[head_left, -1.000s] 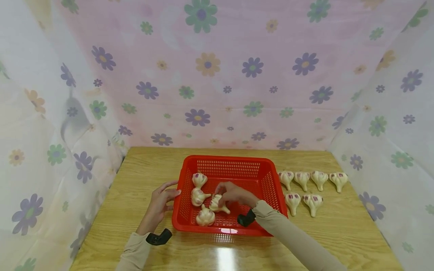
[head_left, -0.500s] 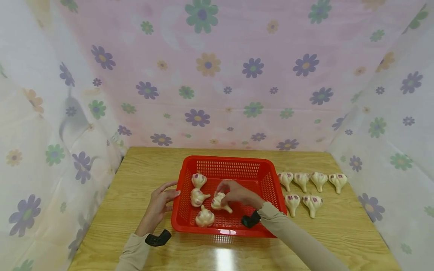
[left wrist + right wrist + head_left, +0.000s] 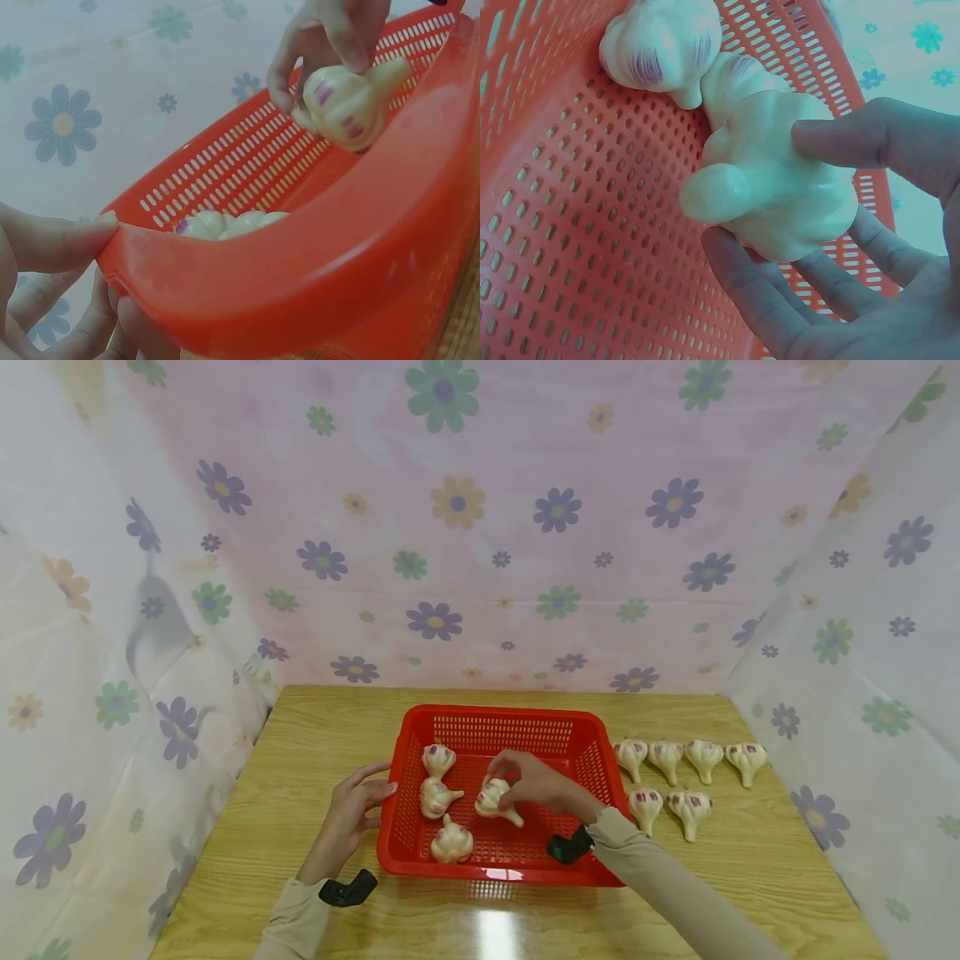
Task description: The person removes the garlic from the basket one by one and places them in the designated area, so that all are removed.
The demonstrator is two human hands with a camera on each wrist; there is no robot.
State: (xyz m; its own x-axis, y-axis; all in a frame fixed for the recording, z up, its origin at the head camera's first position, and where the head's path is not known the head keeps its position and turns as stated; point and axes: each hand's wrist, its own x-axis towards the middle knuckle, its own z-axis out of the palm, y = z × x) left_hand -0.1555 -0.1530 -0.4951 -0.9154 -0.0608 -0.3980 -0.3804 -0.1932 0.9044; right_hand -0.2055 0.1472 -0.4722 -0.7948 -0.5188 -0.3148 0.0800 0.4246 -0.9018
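Observation:
In the head view, my right hand [image 3: 536, 781] holds a garlic bulb [image 3: 491, 800] inside the red plastic basket [image 3: 420, 866]. Thumb and fingers lie round the bulb [image 3: 780, 180] in the right wrist view, its stem facing that camera. Three more bulbs stay along the basket's left side: one at the back [image 3: 438, 760], a middle one [image 3: 433, 799] and a front one [image 3: 452, 843]. My left hand [image 3: 352, 802] grips the basket's left rim; the left wrist view has its thumb [image 3: 64, 244] on top and fingers below.
Right of the basket, several garlic bulbs lie in two rows on the wooden table; the back row includes a far-right bulb [image 3: 746, 760], the front row a bulb [image 3: 690, 810]. Flower-patterned cloth [image 3: 495, 585] hangs behind and at both sides.
My right hand has moved a little to the right and away from me with the bulb, out from among the other three. My left hand has stayed on the rim.

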